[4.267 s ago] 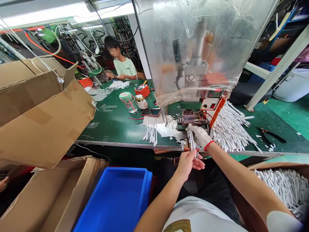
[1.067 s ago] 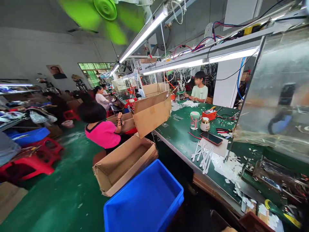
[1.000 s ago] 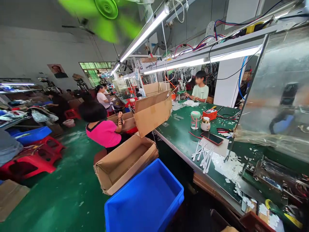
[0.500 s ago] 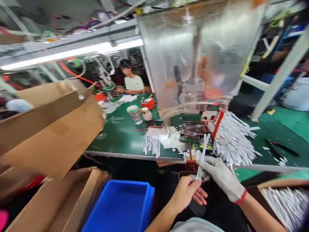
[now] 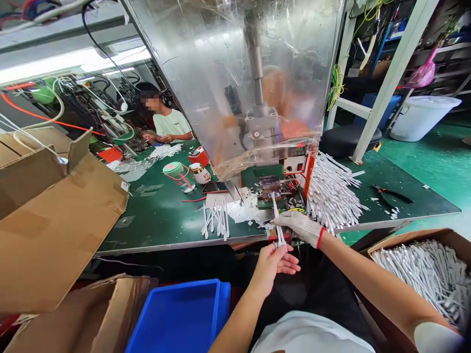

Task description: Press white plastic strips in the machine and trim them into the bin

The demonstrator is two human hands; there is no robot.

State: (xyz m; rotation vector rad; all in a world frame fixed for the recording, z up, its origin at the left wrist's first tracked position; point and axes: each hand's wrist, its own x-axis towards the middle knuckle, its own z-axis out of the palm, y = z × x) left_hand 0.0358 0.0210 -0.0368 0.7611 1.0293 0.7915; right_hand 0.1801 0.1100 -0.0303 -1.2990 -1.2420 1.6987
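Two hands, gloved right (image 5: 300,227) gripping white sticks (image 5: 278,225), bare left (image 5: 274,267) half-open, cardboard box (image 5: 408,239) heaped with more

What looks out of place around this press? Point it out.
Loose white flakes lie strewn over the green workbench at the foot of the press behind its clear plastic sheet. They look like spilled scrap, scattered unlike the white sticks piled in a fan beside the press.
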